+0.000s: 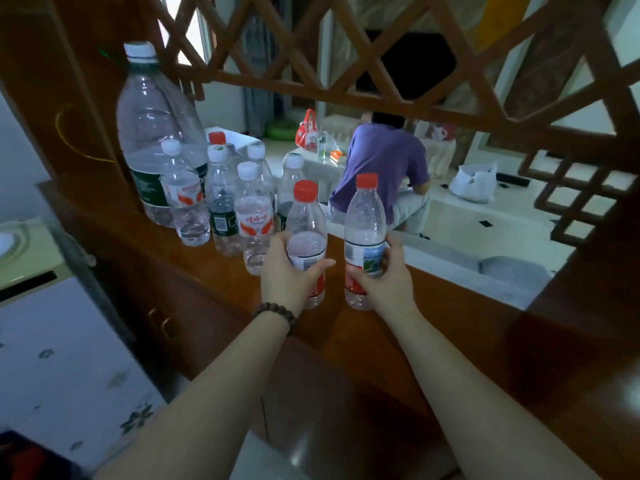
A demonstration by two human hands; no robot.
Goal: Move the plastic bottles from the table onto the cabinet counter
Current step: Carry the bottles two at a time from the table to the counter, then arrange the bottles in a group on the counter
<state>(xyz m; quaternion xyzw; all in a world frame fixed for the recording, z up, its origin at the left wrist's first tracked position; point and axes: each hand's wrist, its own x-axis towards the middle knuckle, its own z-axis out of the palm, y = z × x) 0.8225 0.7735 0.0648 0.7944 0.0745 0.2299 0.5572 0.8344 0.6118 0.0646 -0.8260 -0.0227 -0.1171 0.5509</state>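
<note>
Plastic bottles are the load here: 2 small clear ones with red caps, each held upright at the near edge of the wooden cabinet counter (450,306). The left bottle (306,216) sits in the left hand (287,275); the right bottle (365,216) sits in the right hand (381,282). Their bases appear to be at or just above the counter surface; contact cannot be confirmed.

Handling, as a judgement:
- Weight: both look nearly empty, so light and easy to tip.
- Stiffness: thin walls will likely dent under a hard squeeze.
- Surface: smooth plastic, with a label band that gives better purchase.
- Grip zone: the lower half of the body, around the label, keeps the bottle steady and leaves the base free to seat flat.

Finger state:
- Left hand: fingers and thumb curl round the lower body of the left bottle. The thumb lies across the front over the label.
- Right hand: fingers wrap the lower body of the right bottle from the right side, thumb on the near face. This is a closed grasp.

Position: the 2 bottles stand just beside each other, apart, to the right of the group of small bottles (221,202) already on the counter next to 1 large bottle (156,133). A beaded bracelet (275,315) sits on the left wrist. Beyond the counter, a person in a purple shirt (384,168) sits facing away.
</note>
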